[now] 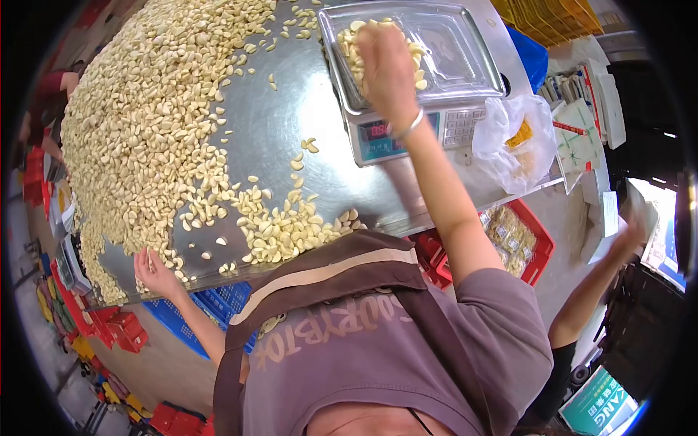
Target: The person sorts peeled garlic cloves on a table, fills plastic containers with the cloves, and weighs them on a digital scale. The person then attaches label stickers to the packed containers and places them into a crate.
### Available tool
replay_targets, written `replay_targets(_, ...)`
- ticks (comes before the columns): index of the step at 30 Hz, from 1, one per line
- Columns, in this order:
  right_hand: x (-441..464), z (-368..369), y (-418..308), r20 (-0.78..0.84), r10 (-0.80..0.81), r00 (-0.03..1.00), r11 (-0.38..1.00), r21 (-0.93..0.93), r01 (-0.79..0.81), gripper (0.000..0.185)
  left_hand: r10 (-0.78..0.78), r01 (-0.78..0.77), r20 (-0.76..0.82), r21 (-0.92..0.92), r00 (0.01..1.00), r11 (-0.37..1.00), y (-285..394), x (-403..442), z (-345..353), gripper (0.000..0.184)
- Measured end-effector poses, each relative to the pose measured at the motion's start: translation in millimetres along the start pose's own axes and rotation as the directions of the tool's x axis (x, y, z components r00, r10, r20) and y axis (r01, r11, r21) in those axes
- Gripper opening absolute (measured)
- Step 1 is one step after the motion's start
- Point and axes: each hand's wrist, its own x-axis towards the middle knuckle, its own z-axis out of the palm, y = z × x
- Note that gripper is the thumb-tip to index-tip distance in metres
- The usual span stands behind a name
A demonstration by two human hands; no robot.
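My right hand, a bangle on its wrist, is over the clear plastic tray of a digital scale. Peeled garlic cloves lie in that tray around the hand. Motion smears its fingers, so whether they grip any cloves is unclear. At the table's near edge, my left hand has its fingers loosely bent and apart, with nothing visible in them. It is beside the fringe of a large pile of peeled garlic cloves. A smaller cluster of cloves lies in front of my apron.
The metal table has a near edge against my apron. A plastic bag sits right of the scale. Below are a red crate with packets and a blue crate. Another person's arm reaches in at right; someone stands far left.
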Motion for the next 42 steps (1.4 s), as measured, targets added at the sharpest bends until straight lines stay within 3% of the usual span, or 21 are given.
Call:
replay_targets(1, 13, -5, 18, -0.055, -0.036, 0.998, 0.995, -0.092, 0.030, 0.016, 0.026, -0.026, 0.025, 0.007, 0.999, 1.000, 12, 0, 9, 0.021)
replay_targets(4, 10, -10, 53, 0.289, 0.029, 0.957, 0.958, -0.281, 0.055, 0.020, 0.116, -0.116, 0.095, -0.013, 0.989, 0.993, 65, 1, 39, 0.020)
replay_targets(7, 10, -28, 48, 0.182, -0.041, 0.983, 0.979, -0.189, 0.075, 0.028, 0.212, -0.194, 0.170, -0.117, 0.962, 0.974, 91, 9, 62, 0.020)
replay_targets(10, 6, -62, 48, -0.087, 0.053, 0.995, 0.998, -0.027, -0.056, 0.024, 0.261, -0.207, 0.232, -0.235, 0.937, 0.950, 126, 18, 85, 0.019)
replay_targets(11, -3, -73, 47, -0.135, 0.180, 0.974, 0.983, 0.049, -0.175, 0.022, 0.265, -0.197, 0.244, -0.271, 0.933, 0.942, 142, 20, 96, 0.018)
replay_targets(13, -22, -92, 51, -0.191, 0.412, 0.891, 0.903, 0.215, -0.372, 0.019, 0.358, -0.268, 0.270, -0.319, 0.894, 0.909, 172, 29, 123, 0.017)
replay_targets(16, -60, -108, 65, -0.164, 0.696, 0.699, 0.676, 0.477, -0.561, 0.022, 0.467, -0.228, 0.362, -0.538, 0.807, 0.812, 232, 32, 172, 0.017)
replay_targets(18, -76, -112, 71, -0.074, 0.823, 0.563, 0.473, 0.638, -0.607, 0.029, 0.545, -0.204, 0.438, -0.615, 0.715, 0.761, 264, 32, 218, 0.020)
replay_targets(20, -78, -109, 69, -0.013, 0.856, 0.516, 0.360, 0.730, -0.580, 0.041, 0.641, -0.253, 0.495, -0.640, 0.586, 0.725, 298, 26, 264, 0.025)
replay_targets(22, -77, -106, 70, 0.043, 0.861, 0.507, 0.281, 0.790, -0.545, 0.059, 0.652, -0.325, 0.550, -0.578, 0.522, 0.748, 312, 22, 317, 0.035)
replay_targets(25, -44, -106, 68, 0.020, 0.821, 0.570, 0.295, 0.841, -0.454, 0.063, 0.463, 0.064, 0.747, -0.555, 0.478, 0.829, 326, 11, 365, 0.043)
replay_targets(26, -31, -104, 62, -0.034, 0.784, 0.620, 0.391, 0.802, -0.451, 0.056, 0.432, 0.118, 0.783, -0.530, 0.447, 0.840, 327, 11, 368, 0.045)
replay_targets(29, -11, -107, 68, 0.065, 0.659, 0.749, 0.481, 0.729, -0.487, 0.050, 0.333, 0.332, 0.873, -0.452, 0.356, 0.828, 337, 4, 349, 0.050)
replay_targets(31, -19, -103, 74, 0.109, 0.592, 0.798, 0.660, 0.503, -0.558, 0.048, 0.261, 0.540, 0.918, -0.388, 0.298, 0.747, 337, -3, 326, 0.052)
replay_targets(33, -37, -94, 82, 0.126, 0.495, 0.860, 0.836, 0.200, -0.510, 0.047, 0.209, 0.586, 0.955, -0.294, 0.209, 0.755, 335, -9, 307, 0.053)
replay_targets(34, -44, -90, 75, 0.093, 0.545, 0.833, 0.826, 0.114, -0.553, 0.045, 0.215, 0.565, 0.958, -0.284, 0.187, 0.774, 335, -13, 306, 0.053)
replay_targets(37, -54, -92, 52, 0.151, 0.635, 0.757, 0.653, 0.418, -0.632, 0.052, 0.297, 0.408, 0.941, -0.339, 0.163, 0.848, 326, -29, 309, 0.052)
replay_targets(38, -54, -94, 51, 0.112, 0.637, 0.763, 0.677, 0.393, -0.623, 0.053, 0.329, 0.452, 0.922, -0.387, 0.204, 0.804, 318, -33, 313, 0.050)
replay_targets(42, -63, -103, 65, 0.240, 0.733, 0.636, 0.434, 0.556, -0.709, 0.051, 0.325, 0.457, 0.895, -0.437, 0.306, 0.775, 322, -45, 299, 0.047)
